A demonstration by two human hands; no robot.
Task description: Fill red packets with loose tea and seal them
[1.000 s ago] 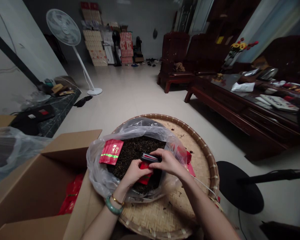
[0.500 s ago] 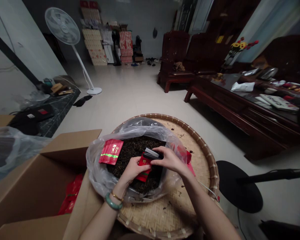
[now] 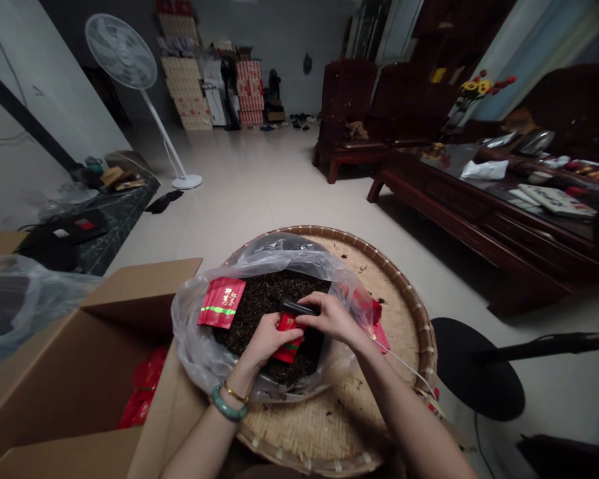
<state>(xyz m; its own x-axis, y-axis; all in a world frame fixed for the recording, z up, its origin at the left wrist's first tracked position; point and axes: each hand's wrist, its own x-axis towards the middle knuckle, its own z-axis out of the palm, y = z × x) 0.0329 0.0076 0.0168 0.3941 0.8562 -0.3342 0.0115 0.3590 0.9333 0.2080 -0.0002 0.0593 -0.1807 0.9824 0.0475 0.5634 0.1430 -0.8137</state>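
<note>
A dark wooden table (image 3: 479,226) runs along the right, and a white fan (image 3: 122,52) stands on the floor at the back left. Nearer is a round woven tray (image 3: 402,313), with an open box (image 3: 74,372) beside it on the left, red packs (image 3: 142,386) inside. On the tray sits a clear bag (image 3: 190,346), mouth spread wide, full of dark leaves (image 3: 259,299). The left hand (image 3: 268,339) and right hand (image 3: 332,318) meet above these, each with fingers drawn in. A fanned red stack (image 3: 222,303) lies at the bag's left side. One red packet (image 3: 285,349) is pinched in the left hand, over the leaves. The right hand grips a black tool (image 3: 299,307) across the packet's upper end; whether it bites cannot be told. A green bangle (image 3: 227,406) circles the left wrist.
</note>
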